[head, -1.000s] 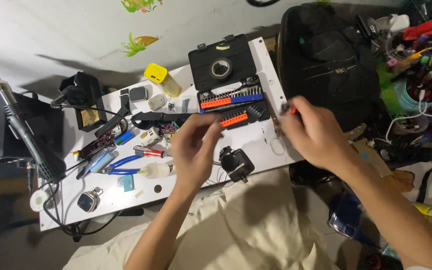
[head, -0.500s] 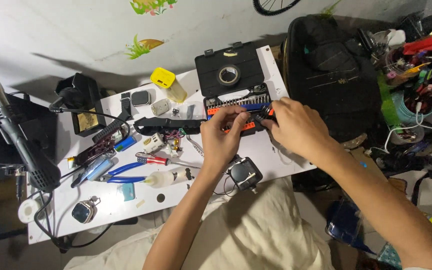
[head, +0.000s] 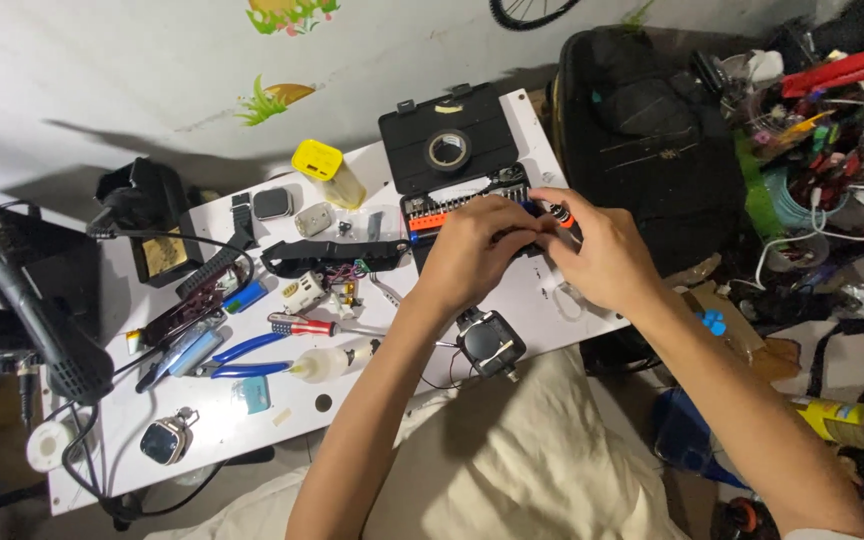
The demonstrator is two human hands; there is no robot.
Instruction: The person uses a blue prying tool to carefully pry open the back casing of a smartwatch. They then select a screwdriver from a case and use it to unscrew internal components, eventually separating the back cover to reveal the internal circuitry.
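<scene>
Left hand (head: 474, 250) curled over the open black plastic bit case (head: 457, 160) at upper centre of the white bench (head: 252, 400), its grip unclear, right hand (head: 602, 255) pinching a slim black screwdriver with orange collar (head: 559, 214) just right of the case, roll of black tape (head: 448, 150) on the lid

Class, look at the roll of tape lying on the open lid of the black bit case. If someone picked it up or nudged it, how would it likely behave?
The roll of tape lies flat, so a nudge would probably slide it across the case lid rather than roll it. Stood on edge, its round shape would likely roll. The open centre should give fingers an easy grip, and it looks light for its size.
</scene>
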